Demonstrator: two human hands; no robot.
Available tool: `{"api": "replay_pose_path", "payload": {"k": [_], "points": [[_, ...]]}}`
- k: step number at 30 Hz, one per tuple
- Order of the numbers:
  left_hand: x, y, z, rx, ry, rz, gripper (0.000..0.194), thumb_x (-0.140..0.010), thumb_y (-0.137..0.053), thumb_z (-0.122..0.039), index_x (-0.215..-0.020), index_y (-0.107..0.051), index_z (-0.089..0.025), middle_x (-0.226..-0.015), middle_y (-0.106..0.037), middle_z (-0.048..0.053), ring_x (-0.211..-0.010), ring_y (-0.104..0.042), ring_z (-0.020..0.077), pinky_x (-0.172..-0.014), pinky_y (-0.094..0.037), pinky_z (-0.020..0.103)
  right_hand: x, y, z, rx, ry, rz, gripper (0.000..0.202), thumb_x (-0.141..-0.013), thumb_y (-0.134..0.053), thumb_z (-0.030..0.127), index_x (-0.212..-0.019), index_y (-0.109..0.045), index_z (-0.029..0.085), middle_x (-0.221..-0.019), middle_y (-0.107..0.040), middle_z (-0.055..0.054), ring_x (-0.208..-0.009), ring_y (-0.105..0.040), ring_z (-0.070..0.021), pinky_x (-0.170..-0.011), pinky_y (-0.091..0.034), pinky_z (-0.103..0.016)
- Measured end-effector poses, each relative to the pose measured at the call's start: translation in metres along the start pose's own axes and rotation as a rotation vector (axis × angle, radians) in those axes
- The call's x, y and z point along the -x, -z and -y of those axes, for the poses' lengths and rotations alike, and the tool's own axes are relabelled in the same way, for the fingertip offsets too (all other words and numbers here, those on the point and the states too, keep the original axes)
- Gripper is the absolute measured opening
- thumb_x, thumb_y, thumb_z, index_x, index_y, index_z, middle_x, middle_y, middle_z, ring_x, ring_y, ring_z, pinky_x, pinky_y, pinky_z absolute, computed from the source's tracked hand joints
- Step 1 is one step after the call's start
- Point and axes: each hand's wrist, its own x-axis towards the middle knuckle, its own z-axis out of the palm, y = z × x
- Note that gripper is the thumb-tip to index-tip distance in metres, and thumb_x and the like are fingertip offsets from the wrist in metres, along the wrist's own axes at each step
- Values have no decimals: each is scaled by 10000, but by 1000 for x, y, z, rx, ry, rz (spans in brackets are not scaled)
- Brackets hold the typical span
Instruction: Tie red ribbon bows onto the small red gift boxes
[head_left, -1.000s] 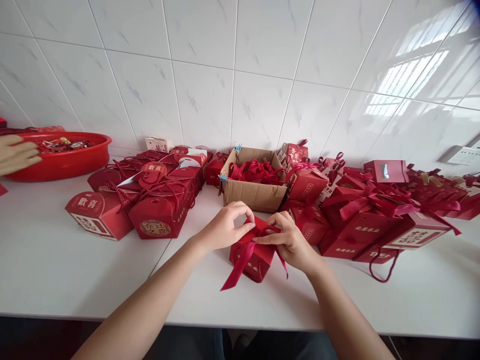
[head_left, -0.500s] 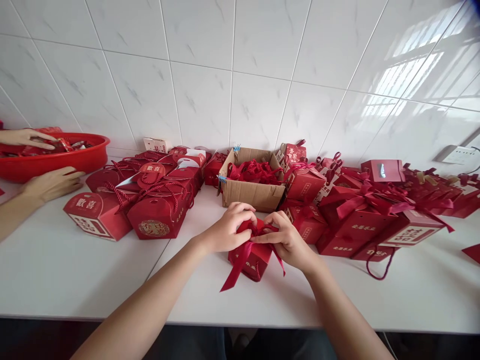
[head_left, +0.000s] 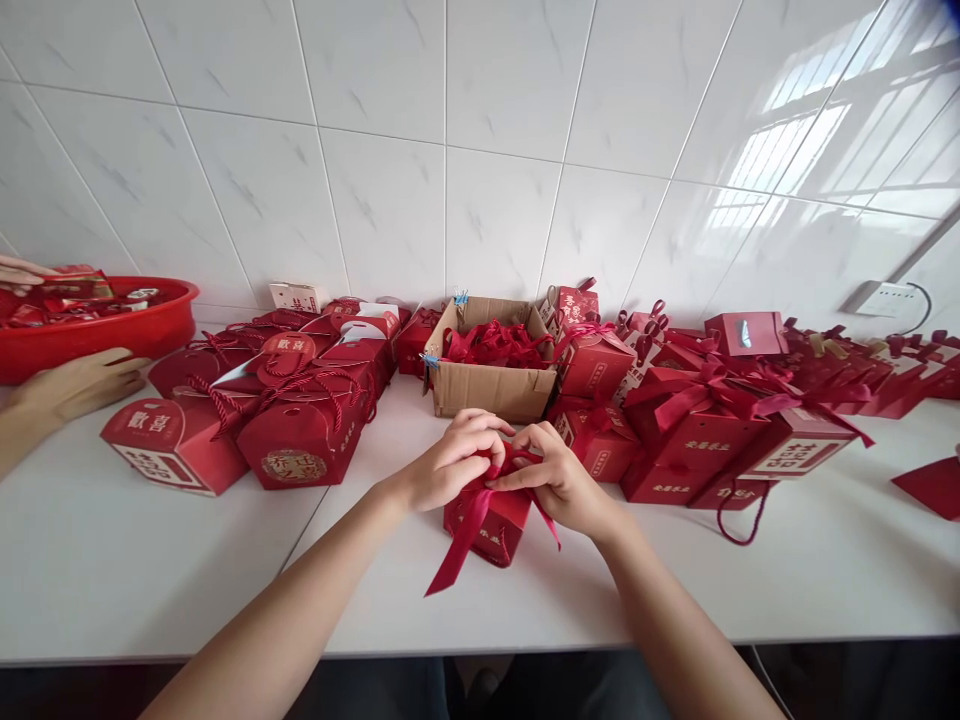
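Observation:
A small red gift box (head_left: pixel 491 530) with pale gold lettering stands on the white table in front of me. At its top, my left hand (head_left: pixel 454 462) pinches a dark red satin ribbon (head_left: pixel 466 535), one tail of which trails down over the box front to the left. My right hand (head_left: pixel 562 478) grips the same ribbon from the other side, thumb and forefinger together, and a shorter tail hangs beneath it. The fingers of both hands meet closely above the box, so the knot or loop between them is partly hidden.
Behind the box stands an open cardboard carton (head_left: pixel 491 388) of red ribbons. Corded red boxes (head_left: pixel 300 425) crowd the left; ribboned boxes (head_left: pixel 697 440) are stacked on the right. At far left, another person's hand (head_left: pixel 86 385) rests by a red basin (head_left: pixel 161 325) of small packets.
My hands stay on the ribbon with slight finger movement. The view has shifted a little. The other person's upper hand has moved left over the basin, near a red packet.

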Motion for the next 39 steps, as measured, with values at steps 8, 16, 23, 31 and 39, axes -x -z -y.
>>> {"api": "replay_pose_path", "payload": {"k": [8, 16, 23, 31, 39], "points": [[0, -2, 1, -67, 25, -36, 152, -725, -372, -86, -675, -454, -203, -1130, -572, 37, -1195, -353, 242, -1051, -316, 425, 0, -1, -1, 0, 14, -11, 356, -919, -475, 96, -955, -760, 307, -929, -532, -67, -910, -486, -186, -825, -471, -389], [1, 1, -9, -92, 26, 37, 153, -713, -444, -58, -719, -466, -210, -1181, -548, 36, -1242, -333, 244, -1066, -314, 423, 1, -2, -3, -15, 31, -25, 368, -907, -480, 73, -946, -762, 306, -924, -511, -68, -905, -477, -189, -810, -472, -400], [0, 0, -7, -99, 48, 16, 166, -676, -428, -58, -658, -351, -204, -1140, -559, 40, -1206, -345, 254, -1039, -325, 440, 0, -2, -1, -19, 36, -41, 380, -916, -467, 70, -950, -761, 309, -919, -522, -65, -895, -476, -181, -800, -470, -376], [1, 5, -6, -108, 50, 16, 189, -685, -415, -63, -774, -494, -211, -1185, -543, 30, -1235, -317, 250, -1064, -295, 430, 0, -2, -1, -16, 45, -50, 345, -922, -483, 100, -951, -762, 301, -907, -547, -66, -868, -473, -178, -791, -461, -377], [2, 4, -10, -88, -2, 74, 213, -668, -421, -15, -744, -455, -211, -1151, -531, 33, -1248, -328, 233, -1056, -326, 407, 2, -2, -1, -23, 33, -47, 365, -915, -476, 81, -949, -759, 310, -918, -530, -63, -884, -476, -181, -779, -474, -374]]}}
